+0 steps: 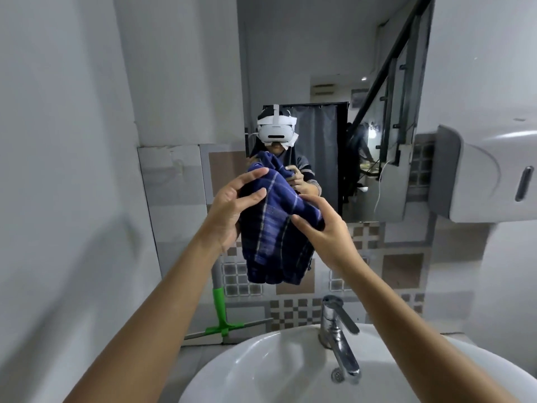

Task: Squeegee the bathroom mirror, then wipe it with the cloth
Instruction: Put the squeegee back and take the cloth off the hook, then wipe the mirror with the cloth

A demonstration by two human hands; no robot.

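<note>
A dark blue striped cloth (276, 234) hangs bunched between both my hands, in front of the lower part of the mirror (319, 68). My left hand (232, 207) grips its left side with thumb and fingers. My right hand (322, 225) pinches its right side. The squeegee (220, 312), green-necked with a grey handle, leans against the tiled wall behind the sink, its blade resting on the ledge. Neither hand touches it. The mirror reflects a person wearing a white headset and holding the cloth.
A white sink basin (261, 365) with a chrome faucet (338, 330) lies below my arms. A white paper dispenser (491, 175) juts from the right wall beside the mirror. A plain grey wall (72, 141) closes the left side.
</note>
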